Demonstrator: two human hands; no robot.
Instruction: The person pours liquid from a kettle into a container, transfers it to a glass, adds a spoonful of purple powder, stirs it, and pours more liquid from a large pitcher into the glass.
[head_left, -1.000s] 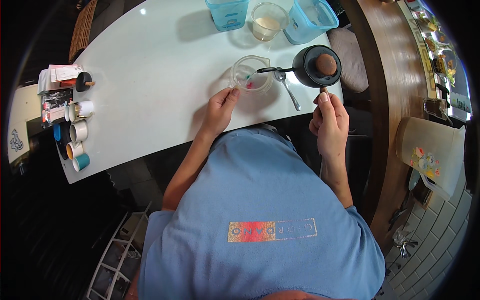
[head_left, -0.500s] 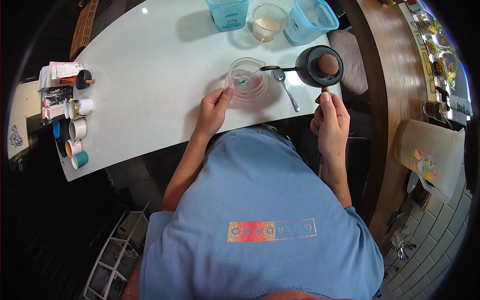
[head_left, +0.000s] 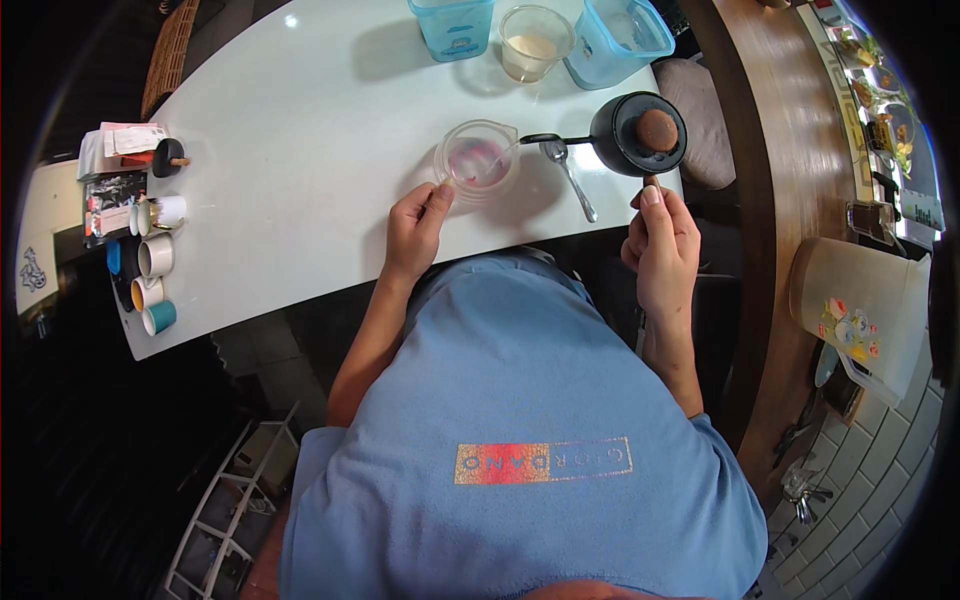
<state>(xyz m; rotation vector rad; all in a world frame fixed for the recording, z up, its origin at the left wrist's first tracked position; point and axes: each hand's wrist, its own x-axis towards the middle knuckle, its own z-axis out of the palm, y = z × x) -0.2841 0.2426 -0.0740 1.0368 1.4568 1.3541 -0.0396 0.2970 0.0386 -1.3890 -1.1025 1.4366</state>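
My right hand (head_left: pixel 662 238) is closed on the handle of a black gooseneck kettle (head_left: pixel 615 130) with a round brown lid knob. The kettle hangs above the table's right end, spout pointing left. From the spout tip a thin clear stream runs into a clear round bowl (head_left: pixel 508 188). Pink-purple liquid (head_left: pixel 476 163) shows inside that bowl. My left hand (head_left: pixel 416 225) pinches the bowl's near left rim between thumb and fingers. Below the spout, a metal spoon (head_left: pixel 575 185) lies on the table, to the right of the bowl.
Two light-blue plastic tubs (head_left: pixel 455 30) and a clear cup (head_left: pixel 535 45) with pale contents stand along the far side of the white table (head_left: pixel 290 180). Several mugs (head_left: pixel 156 257) and papers (head_left: pixel 135 140) sit at the left end. A wooden counter (head_left: pixel 770 230) runs along the right.
My left hand and the bowl have shifted left. Its contents showed teal and pink patches before and look pink-purple now. My right hand and the kettle have stayed nearly still.
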